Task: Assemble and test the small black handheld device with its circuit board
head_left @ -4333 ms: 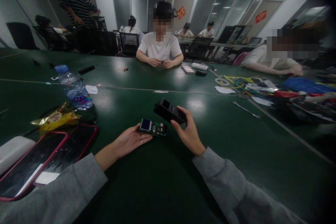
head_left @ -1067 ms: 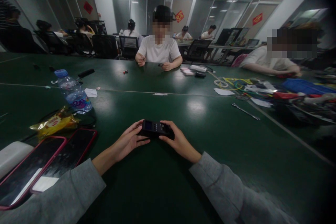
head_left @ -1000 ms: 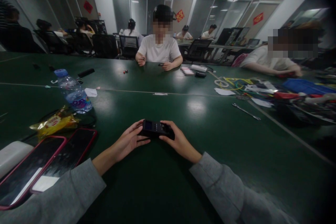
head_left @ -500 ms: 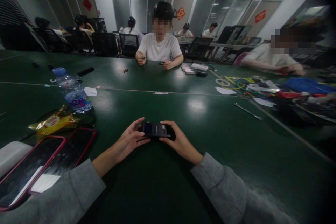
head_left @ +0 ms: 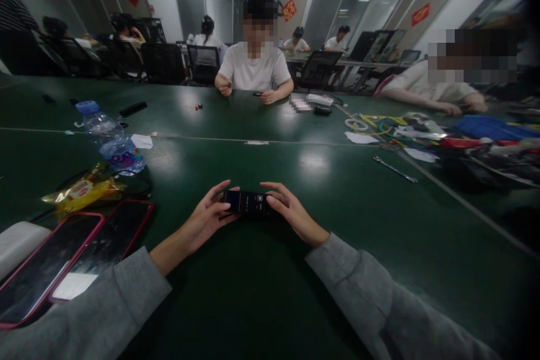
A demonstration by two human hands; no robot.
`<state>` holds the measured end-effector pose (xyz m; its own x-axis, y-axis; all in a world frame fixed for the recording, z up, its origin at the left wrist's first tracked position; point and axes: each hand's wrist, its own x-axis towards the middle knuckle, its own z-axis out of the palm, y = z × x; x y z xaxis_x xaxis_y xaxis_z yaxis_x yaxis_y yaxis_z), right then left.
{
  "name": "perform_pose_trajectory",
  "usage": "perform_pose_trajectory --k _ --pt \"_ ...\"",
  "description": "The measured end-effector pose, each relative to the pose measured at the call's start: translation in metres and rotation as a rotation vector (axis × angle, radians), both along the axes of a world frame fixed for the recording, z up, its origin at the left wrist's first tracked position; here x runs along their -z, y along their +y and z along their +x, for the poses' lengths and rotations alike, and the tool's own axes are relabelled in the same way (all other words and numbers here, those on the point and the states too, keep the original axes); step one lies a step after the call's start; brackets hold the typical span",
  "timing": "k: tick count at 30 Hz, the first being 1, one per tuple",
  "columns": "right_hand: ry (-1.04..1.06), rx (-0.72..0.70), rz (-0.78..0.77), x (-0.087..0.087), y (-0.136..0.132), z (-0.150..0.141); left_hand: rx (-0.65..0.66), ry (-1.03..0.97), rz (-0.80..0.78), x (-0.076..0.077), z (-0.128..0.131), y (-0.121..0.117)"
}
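A small black handheld device (head_left: 250, 203) lies sideways between my two hands just over the green tabletop. Its dark screen is at the left end, and small white markings and a pale square show toward the right. My left hand (head_left: 206, 215) grips the screen end, thumb on the face and fingers around the far side and underneath. At the other end, my right hand (head_left: 293, 211) holds the device with its thumb on the face near the pale square. The right index finger is lifted off behind it. The device's underside is hidden.
To the left are two red-edged phones (head_left: 90, 236), a white box (head_left: 19, 244), a yellow packet (head_left: 86, 191) and a plastic bottle (head_left: 112, 140). A wrench (head_left: 394, 169) and tangled cables (head_left: 392, 124) lie right. A person (head_left: 255, 67) sits opposite; another person (head_left: 430, 87) sits at the right.
My right thumb has moved from the device's near edge onto its face, and the right index finger has lifted. My left thumb has shifted onto the screen end. The camera view has tilted slightly down.
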<state>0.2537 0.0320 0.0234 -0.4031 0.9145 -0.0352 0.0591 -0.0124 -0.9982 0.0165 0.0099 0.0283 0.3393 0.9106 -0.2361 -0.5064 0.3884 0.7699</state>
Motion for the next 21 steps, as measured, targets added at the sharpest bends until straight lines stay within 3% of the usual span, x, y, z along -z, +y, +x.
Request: perform_pose_trajectory --k 9,21 --pt "0.074 0.038 -0.102 0.000 0.002 0.002 0.052 -0.002 0.001 0.001 -0.004 0.001" --pt "0.045 0.022 -0.037 0.003 0.004 0.002 0.076 -0.005 0.043 0.009 -0.004 0.004"
